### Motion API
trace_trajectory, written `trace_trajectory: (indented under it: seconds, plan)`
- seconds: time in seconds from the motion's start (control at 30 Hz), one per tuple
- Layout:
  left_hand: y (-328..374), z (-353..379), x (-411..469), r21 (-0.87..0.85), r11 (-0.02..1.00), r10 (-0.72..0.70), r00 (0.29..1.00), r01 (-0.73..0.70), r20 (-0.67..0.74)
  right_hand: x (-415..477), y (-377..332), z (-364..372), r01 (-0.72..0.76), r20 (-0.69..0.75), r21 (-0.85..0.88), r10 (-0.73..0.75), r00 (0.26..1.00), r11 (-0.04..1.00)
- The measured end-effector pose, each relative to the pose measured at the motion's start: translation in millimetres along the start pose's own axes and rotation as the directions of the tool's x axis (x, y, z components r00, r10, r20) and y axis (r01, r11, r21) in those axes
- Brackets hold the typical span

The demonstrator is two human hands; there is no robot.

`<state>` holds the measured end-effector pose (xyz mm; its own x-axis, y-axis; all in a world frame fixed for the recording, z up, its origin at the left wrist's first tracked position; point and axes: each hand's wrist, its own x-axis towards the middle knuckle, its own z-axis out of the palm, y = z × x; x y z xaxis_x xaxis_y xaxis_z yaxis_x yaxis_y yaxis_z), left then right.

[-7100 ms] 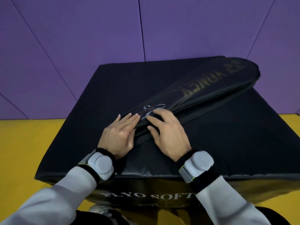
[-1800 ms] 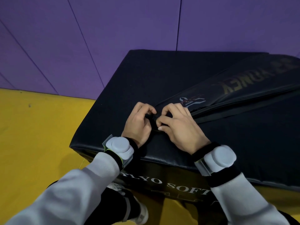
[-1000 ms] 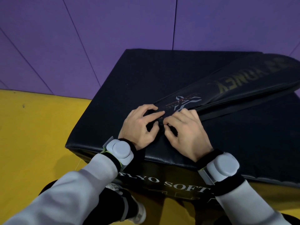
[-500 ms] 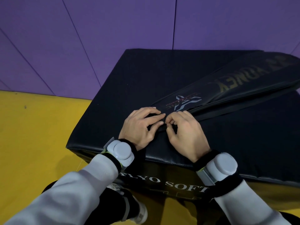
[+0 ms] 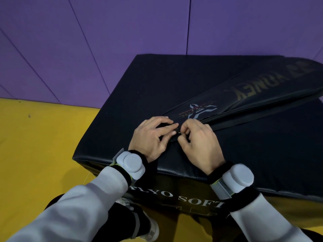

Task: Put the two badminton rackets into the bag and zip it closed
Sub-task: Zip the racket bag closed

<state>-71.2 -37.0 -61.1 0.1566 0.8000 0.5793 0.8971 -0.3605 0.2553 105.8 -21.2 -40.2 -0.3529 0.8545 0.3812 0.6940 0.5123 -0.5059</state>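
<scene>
Black racket bag [image 5: 244,95] is just lying on the foam box [image 5: 157,81]. The left hand [image 5: 150,137] pinches its narrow end, and the right hand [image 5: 199,144] pinches the zipper pull [image 5: 180,132] right beside it.

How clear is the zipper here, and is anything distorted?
Head view: sharp but dim; the black bag blends into the black box, so the zipper pull by the right hand barely shows; wall seams fan out, wide-angle distortion.

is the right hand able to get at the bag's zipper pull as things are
Likely yes: the right hand seems to pinch the zipper pull at the narrow end of the bag; the left hand holds the bag beside it, not covering it.
</scene>
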Motion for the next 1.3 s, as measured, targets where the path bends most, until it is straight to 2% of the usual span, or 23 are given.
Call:
trace_trajectory:
  seconds: [0.47,0.83,1.0,1.13,1.3]
  plan:
    - [-2,1,-1,-0.008,1.0,-0.005,1.0,0.005,-0.016,9,32,-18,-0.098,-0.088,0.006,0.098,0.991,0.995]
    - [2,-1,-1,-0.017,1.0,-0.021,1.0,0.02,-0.023,8,38,-17,0.003,-0.092,0.112,0.007,0.996,0.994]
    - [4,-2,0,-0.018,1.0,0.001,1.0,-0.001,-0.012,10,43,-15,0.001,-0.095,0.13,0.012,0.995,0.992]
    - [5,-3,0,-0.016,0.999,0.039,0.999,-0.038,0.025,10,44,-17,0.011,-0.07,0.105,-0.004,0.998,0.994]
    - [5,-1,1,0.002,0.998,0.07,0.997,-0.07,0.027,5,41,-17,0.032,-0.055,-0.031,-0.034,0.998,0.999]
